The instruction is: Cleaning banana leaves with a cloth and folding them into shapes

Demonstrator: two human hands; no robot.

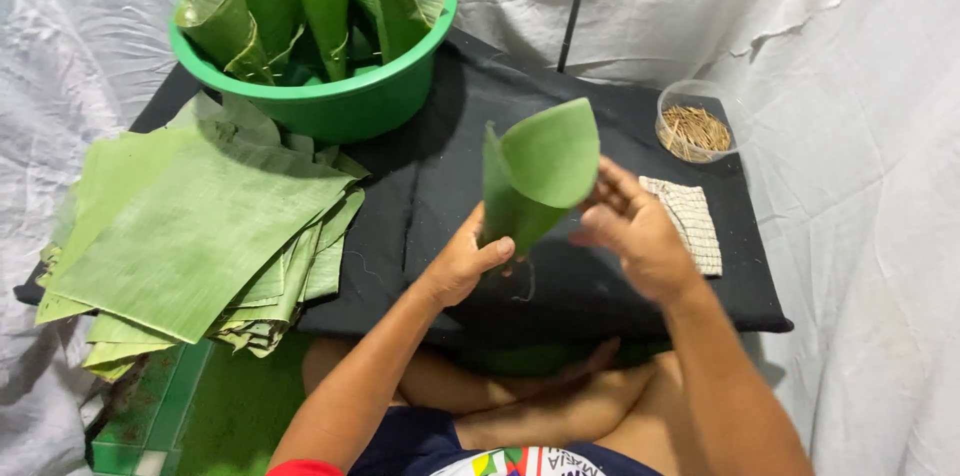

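A green banana leaf rolled into a cone [535, 176] stands upright above the black cloth [430, 196]. My left hand [465, 264] pinches the cone's narrow lower end between thumb and fingers. My right hand [632, 229] grips the cone's right edge near its wide mouth. Both hands hold the same cone over the middle of the cloth.
A stack of flat banana leaf sheets [190, 236] lies at the left. A green plastic basin [330, 101] with several rolled leaf cones stands at the back. A clear bowl of small sticks [695, 126] and a checked cloth [690, 221] sit at the right. White sheeting surrounds the area.
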